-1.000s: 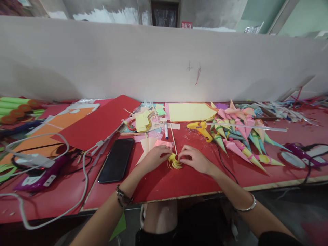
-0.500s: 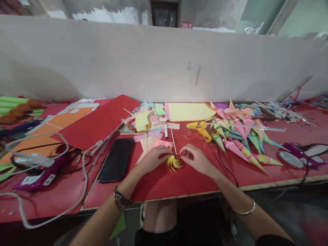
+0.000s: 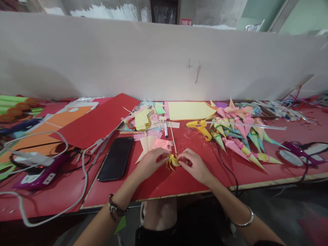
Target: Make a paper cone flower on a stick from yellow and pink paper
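Between my hands, close above the red tabletop, is a yellow paper flower (image 3: 173, 161) with thin curved strips. My left hand (image 3: 153, 162) pinches its left side with thumb and forefinger. On the other side, my right hand (image 3: 194, 164) pinches strips at the right edge. A thin pale stick (image 3: 173, 138) lies just beyond the flower, its near end by the fingers. A pink paper piece (image 3: 163, 145) and a cream paper cone (image 3: 148, 145) rest behind my left hand.
A black phone (image 3: 115, 159) lies at the left. Behind my right hand are a yellow glue gun (image 3: 200, 128), its black cord, and a pile of pastel paper cones (image 3: 237, 131). A white marker (image 3: 166, 129), yellow sheets (image 3: 191, 111) and red card (image 3: 98, 119) lie farther back.
My right hand has moved slightly left onto the flower's right edge, and my left fingers have come closer on the other side. The yellow strips look gathered more tightly.
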The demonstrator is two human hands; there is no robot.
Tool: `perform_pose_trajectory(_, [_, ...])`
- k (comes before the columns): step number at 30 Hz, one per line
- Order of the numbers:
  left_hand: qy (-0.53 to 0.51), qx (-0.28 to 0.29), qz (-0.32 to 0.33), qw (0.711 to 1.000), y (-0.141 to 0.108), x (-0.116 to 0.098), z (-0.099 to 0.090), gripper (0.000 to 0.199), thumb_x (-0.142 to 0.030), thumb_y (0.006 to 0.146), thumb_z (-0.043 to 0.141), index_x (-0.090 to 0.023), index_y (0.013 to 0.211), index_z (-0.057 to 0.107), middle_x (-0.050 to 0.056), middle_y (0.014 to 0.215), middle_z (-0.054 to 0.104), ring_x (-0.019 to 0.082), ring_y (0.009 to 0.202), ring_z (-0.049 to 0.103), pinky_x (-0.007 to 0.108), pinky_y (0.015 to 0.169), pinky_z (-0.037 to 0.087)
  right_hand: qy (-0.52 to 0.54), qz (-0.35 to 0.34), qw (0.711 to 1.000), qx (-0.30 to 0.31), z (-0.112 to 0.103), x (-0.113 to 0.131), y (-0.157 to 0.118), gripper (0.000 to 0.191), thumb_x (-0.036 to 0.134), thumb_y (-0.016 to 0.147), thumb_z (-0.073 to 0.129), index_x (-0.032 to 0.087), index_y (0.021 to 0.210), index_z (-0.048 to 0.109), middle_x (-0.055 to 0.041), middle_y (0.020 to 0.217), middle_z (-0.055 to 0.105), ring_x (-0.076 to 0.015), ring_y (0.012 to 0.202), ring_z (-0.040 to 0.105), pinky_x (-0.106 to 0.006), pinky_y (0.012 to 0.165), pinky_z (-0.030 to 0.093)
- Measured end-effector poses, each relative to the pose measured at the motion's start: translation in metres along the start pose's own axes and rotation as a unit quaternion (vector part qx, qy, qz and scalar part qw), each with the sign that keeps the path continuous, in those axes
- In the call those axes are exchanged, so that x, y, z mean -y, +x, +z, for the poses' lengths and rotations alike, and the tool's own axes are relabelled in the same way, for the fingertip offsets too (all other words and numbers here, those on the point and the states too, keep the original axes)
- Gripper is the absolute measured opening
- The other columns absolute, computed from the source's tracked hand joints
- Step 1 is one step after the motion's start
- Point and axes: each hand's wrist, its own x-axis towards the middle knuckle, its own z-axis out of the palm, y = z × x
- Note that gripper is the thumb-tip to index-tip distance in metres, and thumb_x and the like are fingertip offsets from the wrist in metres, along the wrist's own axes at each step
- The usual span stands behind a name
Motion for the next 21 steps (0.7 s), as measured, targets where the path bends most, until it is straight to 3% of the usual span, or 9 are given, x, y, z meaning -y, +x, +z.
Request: perform_pose_trajectory(21, [0.017, 0.012, 0.02, 1.0, 0.0014, -0.0043, 0.0022, 0.015, -0.02, 0.08, 0.047, -0.017, 0.083, 0.061, 0.001, 0.079, 0.066, 0.012, 0.07, 0.058, 0.021, 0.065, 0.042, -0.028, -0.007, 1.0, -0.006, 0.0038, -0.0028, 0.0003, 0.012, 0.022, 0.08, 0.049, 0.019, 0.083, 0.06, -0.0018, 0.079, 0.051, -0.0105, 0.065, 0.05, -0.022, 0.059, 0.04])
